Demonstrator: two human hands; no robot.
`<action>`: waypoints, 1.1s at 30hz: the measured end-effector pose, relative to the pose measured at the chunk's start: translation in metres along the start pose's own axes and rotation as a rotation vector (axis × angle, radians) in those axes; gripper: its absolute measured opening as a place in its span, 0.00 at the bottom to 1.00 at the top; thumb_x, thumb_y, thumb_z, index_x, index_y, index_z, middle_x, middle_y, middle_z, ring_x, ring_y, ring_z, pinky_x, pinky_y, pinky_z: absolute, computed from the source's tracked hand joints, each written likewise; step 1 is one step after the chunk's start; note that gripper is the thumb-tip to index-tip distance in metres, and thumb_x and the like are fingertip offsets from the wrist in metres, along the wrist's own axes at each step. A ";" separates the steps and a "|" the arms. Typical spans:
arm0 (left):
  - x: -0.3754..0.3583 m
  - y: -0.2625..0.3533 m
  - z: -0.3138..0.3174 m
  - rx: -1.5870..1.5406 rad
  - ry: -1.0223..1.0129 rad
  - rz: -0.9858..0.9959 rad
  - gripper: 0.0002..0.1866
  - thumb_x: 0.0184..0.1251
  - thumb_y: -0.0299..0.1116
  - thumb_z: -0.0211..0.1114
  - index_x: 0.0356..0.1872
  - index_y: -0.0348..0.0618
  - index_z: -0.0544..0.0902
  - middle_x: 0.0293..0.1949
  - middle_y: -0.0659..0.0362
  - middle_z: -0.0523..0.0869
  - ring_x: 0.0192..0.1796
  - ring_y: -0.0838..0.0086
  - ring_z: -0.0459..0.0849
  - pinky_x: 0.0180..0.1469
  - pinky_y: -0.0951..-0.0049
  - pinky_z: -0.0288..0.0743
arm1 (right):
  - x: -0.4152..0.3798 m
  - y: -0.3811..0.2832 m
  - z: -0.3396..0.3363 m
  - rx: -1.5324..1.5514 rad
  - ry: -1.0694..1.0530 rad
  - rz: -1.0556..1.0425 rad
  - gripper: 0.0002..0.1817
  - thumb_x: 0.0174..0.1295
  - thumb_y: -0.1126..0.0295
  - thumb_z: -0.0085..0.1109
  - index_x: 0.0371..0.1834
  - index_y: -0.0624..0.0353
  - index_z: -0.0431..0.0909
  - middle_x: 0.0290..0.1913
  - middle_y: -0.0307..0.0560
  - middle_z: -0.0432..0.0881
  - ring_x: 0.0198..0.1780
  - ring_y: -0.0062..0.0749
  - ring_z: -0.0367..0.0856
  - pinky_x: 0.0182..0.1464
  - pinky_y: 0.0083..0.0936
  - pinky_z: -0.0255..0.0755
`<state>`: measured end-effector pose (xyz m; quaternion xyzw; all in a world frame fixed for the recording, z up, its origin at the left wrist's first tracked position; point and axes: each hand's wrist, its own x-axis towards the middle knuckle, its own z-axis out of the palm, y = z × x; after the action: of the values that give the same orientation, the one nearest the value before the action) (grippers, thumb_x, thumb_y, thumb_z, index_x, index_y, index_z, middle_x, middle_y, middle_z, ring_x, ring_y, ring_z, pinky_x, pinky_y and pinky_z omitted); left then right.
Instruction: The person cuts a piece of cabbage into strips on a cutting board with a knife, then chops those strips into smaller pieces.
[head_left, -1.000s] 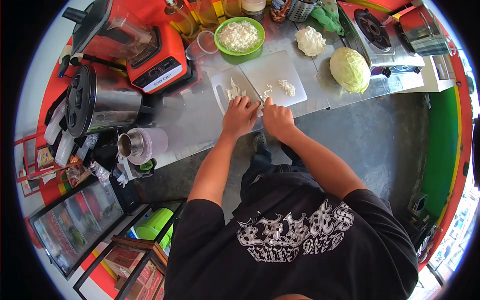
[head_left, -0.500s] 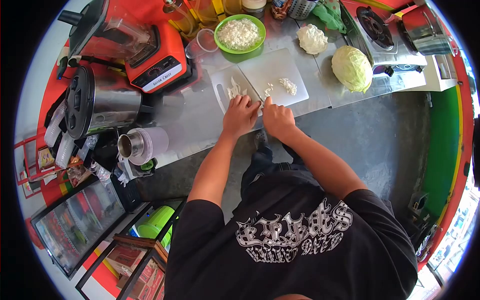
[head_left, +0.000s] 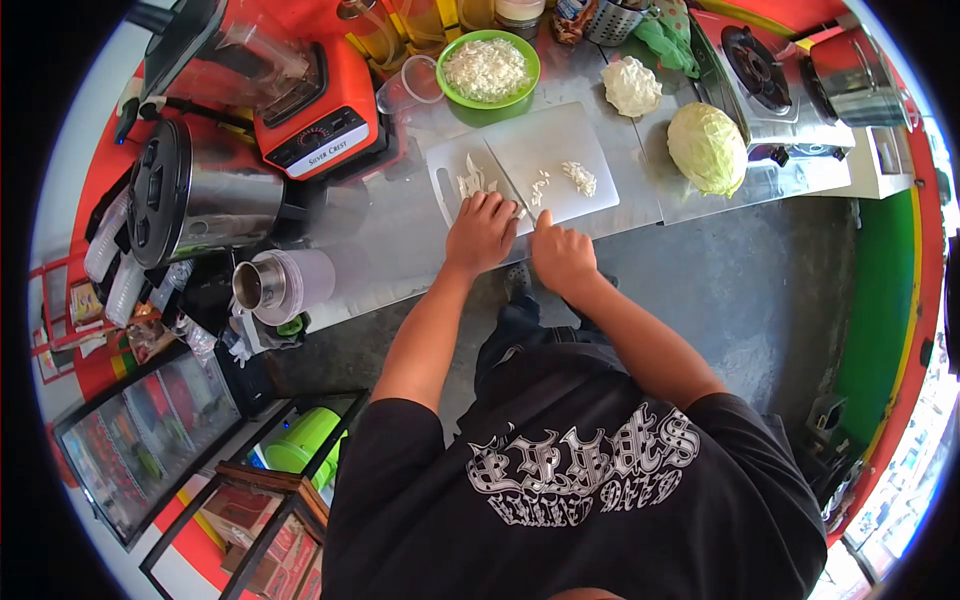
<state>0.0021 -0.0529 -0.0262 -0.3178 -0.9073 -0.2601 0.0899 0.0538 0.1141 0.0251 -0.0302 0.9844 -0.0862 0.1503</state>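
A white cutting board (head_left: 560, 135) lies on the metal counter, with pale cabbage strips (head_left: 474, 178) on its left part. My left hand (head_left: 482, 232) is closed at the board's near edge, its curled fingers pressing the near ends of those strips. My right hand (head_left: 563, 258) is wrapped round the handle of a knife (head_left: 508, 178). Its thin blade slants across the board, just right of my left fingertips. Right of the blade are a few small chopped bits (head_left: 540, 187) and a little heap of chopped cabbage (head_left: 579, 179). My fingers hide the knife's handle.
Behind the board stands a green bowl (head_left: 447, 88) of chopped white pieces beside a clear plastic cup (head_left: 412, 85). A whole cabbage (head_left: 707, 150) and a pale, cut chunk (head_left: 631, 87) sit to the right, near a stove (head_left: 757, 68). A red blender (head_left: 318, 110) stands left.
My right hand and the knife have drawn slightly back toward me. My left hand stays on the strips. The whole view has shifted a little.
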 end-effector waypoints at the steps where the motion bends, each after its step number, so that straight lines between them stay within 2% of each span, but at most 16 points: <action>1: 0.000 -0.001 0.000 -0.008 -0.010 0.004 0.11 0.65 0.35 0.66 0.46 0.47 0.80 0.42 0.58 0.78 0.50 0.58 0.76 0.52 0.58 0.71 | -0.004 -0.002 0.003 -0.011 -0.025 0.019 0.14 0.76 0.58 0.54 0.43 0.58 0.69 0.29 0.53 0.89 0.35 0.47 0.92 0.34 0.39 0.84; 9: -0.002 -0.001 0.000 -0.008 -0.036 -0.001 0.10 0.67 0.35 0.65 0.45 0.46 0.79 0.44 0.57 0.79 0.52 0.57 0.76 0.55 0.57 0.71 | 0.011 0.000 -0.003 -0.052 0.032 -0.025 0.15 0.75 0.57 0.55 0.44 0.59 0.69 0.29 0.52 0.89 0.34 0.48 0.92 0.34 0.39 0.84; 12: -0.002 -0.002 -0.001 -0.039 -0.041 -0.025 0.10 0.67 0.35 0.65 0.45 0.45 0.79 0.44 0.57 0.78 0.53 0.57 0.76 0.56 0.56 0.71 | -0.003 -0.005 -0.002 -0.038 -0.024 0.002 0.15 0.75 0.57 0.55 0.44 0.59 0.69 0.29 0.51 0.89 0.35 0.48 0.92 0.34 0.38 0.84; 15: -0.002 -0.002 -0.002 -0.048 -0.032 -0.036 0.10 0.67 0.35 0.66 0.45 0.45 0.79 0.43 0.57 0.78 0.53 0.57 0.76 0.56 0.56 0.71 | -0.004 -0.008 0.006 -0.040 -0.095 0.043 0.15 0.76 0.57 0.54 0.44 0.59 0.69 0.31 0.52 0.90 0.37 0.49 0.92 0.36 0.39 0.85; 21: -0.004 -0.002 -0.001 -0.045 0.002 -0.028 0.09 0.68 0.35 0.66 0.43 0.45 0.79 0.42 0.57 0.79 0.51 0.58 0.76 0.54 0.58 0.72 | 0.008 -0.004 -0.003 -0.062 -0.061 -0.023 0.17 0.76 0.57 0.53 0.48 0.61 0.68 0.33 0.55 0.90 0.37 0.52 0.92 0.39 0.43 0.85; 23: -0.004 -0.004 -0.001 -0.027 0.014 -0.005 0.08 0.68 0.35 0.66 0.42 0.45 0.79 0.42 0.57 0.79 0.50 0.58 0.76 0.54 0.59 0.72 | -0.005 -0.007 -0.001 -0.028 -0.064 0.019 0.17 0.77 0.57 0.53 0.49 0.62 0.68 0.33 0.56 0.90 0.37 0.52 0.92 0.39 0.44 0.85; 33: -0.005 -0.005 -0.002 -0.009 0.028 0.011 0.09 0.69 0.36 0.66 0.43 0.44 0.80 0.42 0.57 0.78 0.50 0.58 0.76 0.54 0.59 0.72 | 0.006 -0.010 -0.003 -0.003 -0.047 -0.023 0.16 0.77 0.57 0.52 0.47 0.61 0.68 0.32 0.58 0.89 0.38 0.55 0.91 0.39 0.46 0.85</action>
<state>0.0026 -0.0599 -0.0278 -0.3195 -0.9030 -0.2683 0.1023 0.0475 0.1045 0.0276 -0.0439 0.9803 -0.0855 0.1725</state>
